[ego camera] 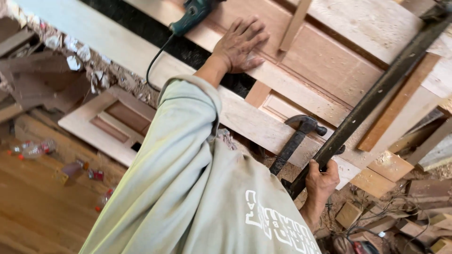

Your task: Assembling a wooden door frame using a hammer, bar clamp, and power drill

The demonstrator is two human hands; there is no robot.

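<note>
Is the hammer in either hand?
No. The claw hammer lies loose on the door panel; the right hand grips a long dark bar.

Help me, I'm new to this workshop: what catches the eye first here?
The left hand lies flat on the panelled wooden door at top centre. At lower right, the right hand grips a long dark metal bar slanting across the door, with a claw hammer lying beside it.

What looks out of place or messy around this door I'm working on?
Sawdust covers the door, and offcuts and plastic bottles litter the floor. A hammer lies loose on the door's edge, beside the long bar gripped in one hand.
</note>
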